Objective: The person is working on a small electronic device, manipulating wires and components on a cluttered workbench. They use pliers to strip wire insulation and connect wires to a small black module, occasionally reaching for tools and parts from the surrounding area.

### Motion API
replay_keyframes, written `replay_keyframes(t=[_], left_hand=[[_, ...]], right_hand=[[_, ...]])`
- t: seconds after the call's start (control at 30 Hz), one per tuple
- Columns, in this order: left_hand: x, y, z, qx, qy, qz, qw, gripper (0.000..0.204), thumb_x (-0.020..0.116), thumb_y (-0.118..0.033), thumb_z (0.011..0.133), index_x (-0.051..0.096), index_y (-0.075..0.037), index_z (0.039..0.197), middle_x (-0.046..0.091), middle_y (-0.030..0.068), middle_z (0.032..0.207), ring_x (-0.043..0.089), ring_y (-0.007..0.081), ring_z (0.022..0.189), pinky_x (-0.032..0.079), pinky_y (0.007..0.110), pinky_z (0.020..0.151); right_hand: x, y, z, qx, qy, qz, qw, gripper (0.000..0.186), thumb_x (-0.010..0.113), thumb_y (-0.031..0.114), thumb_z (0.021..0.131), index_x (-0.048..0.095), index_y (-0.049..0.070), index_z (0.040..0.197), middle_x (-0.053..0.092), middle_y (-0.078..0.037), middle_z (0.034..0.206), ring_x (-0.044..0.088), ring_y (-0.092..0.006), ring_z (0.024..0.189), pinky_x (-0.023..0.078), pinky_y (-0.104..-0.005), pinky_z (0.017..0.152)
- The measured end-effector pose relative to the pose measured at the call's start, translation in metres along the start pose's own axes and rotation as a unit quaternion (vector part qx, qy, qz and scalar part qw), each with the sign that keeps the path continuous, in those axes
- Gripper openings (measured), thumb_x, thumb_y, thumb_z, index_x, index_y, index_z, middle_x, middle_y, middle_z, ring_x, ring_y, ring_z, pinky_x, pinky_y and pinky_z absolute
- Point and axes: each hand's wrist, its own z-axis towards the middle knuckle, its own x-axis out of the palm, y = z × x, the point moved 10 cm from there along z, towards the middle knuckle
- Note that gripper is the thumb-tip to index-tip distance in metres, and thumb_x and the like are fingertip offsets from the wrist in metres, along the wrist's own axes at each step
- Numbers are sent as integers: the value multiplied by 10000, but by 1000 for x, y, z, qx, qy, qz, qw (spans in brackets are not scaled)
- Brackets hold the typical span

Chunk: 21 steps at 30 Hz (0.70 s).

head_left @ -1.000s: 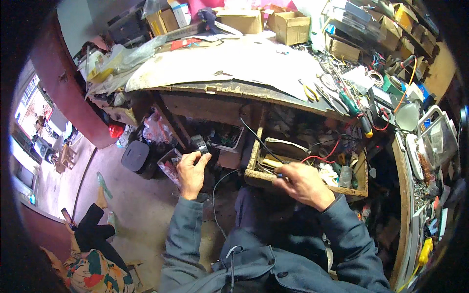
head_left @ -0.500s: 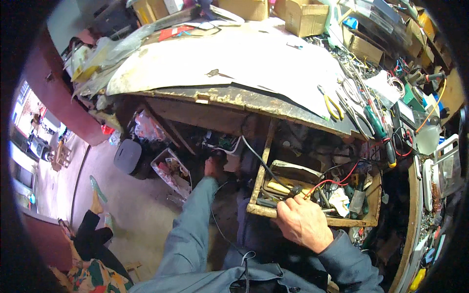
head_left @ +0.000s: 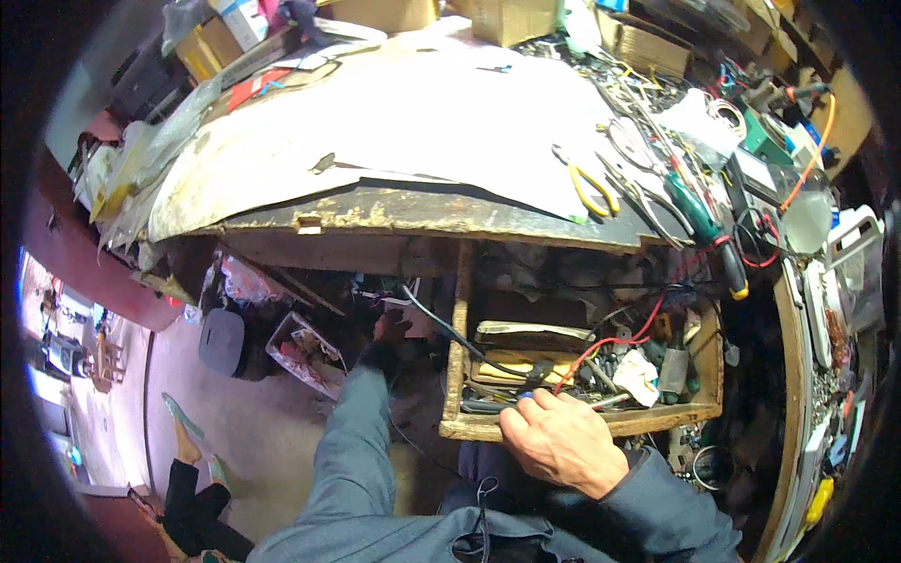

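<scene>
My right hand [head_left: 566,442] rests on the front board of a pulled-out wooden drawer [head_left: 454,375], its fingers curled over the top edge. A small blue thing shows by the fingertips, too covered to name. Inside the drawer lie a yellow item [head_left: 511,365], a crumpled white piece [head_left: 637,377], red and black wires and several tools. My left arm reaches down under the bench. There my left hand [head_left: 390,325] is in deep shadow near some cables, and its fingers do not show clearly.
The bench top [head_left: 375,131] carries a white sheet, yellow-handled pliers [head_left: 595,192], a green screwdriver [head_left: 699,220] and heaped parts at the right. Under it stand a box of odds and ends [head_left: 305,355] and a grey bin [head_left: 222,342]. Another person's legs [head_left: 195,497] show at lower left.
The view has shifted, and the drawer appears slightly further out from the bench. My right hand stays on its front board. The left hand remains under the bench, now darker.
</scene>
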Motion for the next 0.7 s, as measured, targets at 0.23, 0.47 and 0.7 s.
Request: replay_keyframes(t=[0.23, 0.47, 0.7], left_hand=[[-57, -121, -30, -6, 130, -45, 990, 357, 708, -220, 903, 664, 5, 1176, 691, 173, 1131, 651, 308, 984, 538, 396, 823], [-285, -336, -109, 52, 62, -86, 993, 261, 645, -165, 980, 670, 32, 1151, 709, 133, 1097, 650, 216, 973, 543, 329, 848], [-296, -541, -190, 108, 87, -196, 971, 217, 646, -130, 981, 698, 33, 1114, 728, 112, 1052, 644, 180, 950, 509, 325, 910]], right_hand=[[15, -8, -16, 0, -119, 62, 991, 180, 606, 197, 857, 570, 55, 961, 590, -102, 828, 635, -284, 798, 540, -404, 682], [9, -4, -17, -24, -215, 23, 976, 173, 658, 190, 773, 594, 32, 806, 642, -142, 727, 674, -333, 740, 520, -432, 656], [40, -9, -7, -41, -244, -42, 968, 149, 634, 197, 789, 639, 48, 789, 654, -114, 747, 640, -305, 772, 463, -418, 684]])
